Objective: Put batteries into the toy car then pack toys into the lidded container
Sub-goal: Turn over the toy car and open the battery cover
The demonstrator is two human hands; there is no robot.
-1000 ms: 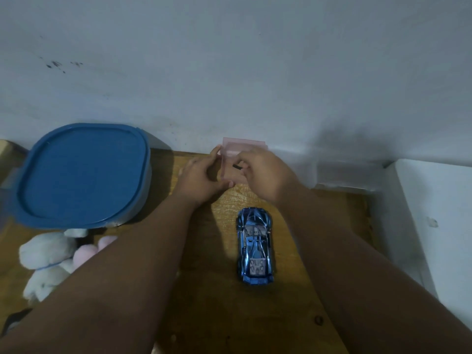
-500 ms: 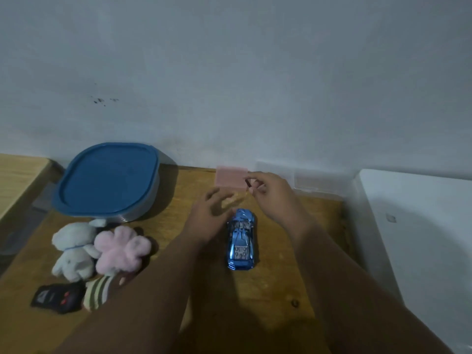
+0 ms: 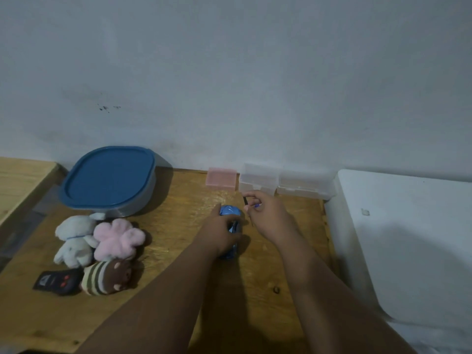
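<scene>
Both hands work at mid-table (image 3: pixel 178 264): the left hand (image 3: pixel 220 232) clasps the blue car (image 3: pixel 230 211), its long axis pointing toward the wall; the right hand (image 3: pixel 265 213) pinches a thin dark tool (image 3: pixel 245 200) just beside it.

Both arms reach forward; left hand (image 3: pixel 221 232) cupped palm-down; right hand (image 3: pixel 268 214) pinched, fingers curled.

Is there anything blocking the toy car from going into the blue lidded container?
Yes: the blue lid sits closed on the container. The wooden table between it and the toy car looks bare.
</scene>
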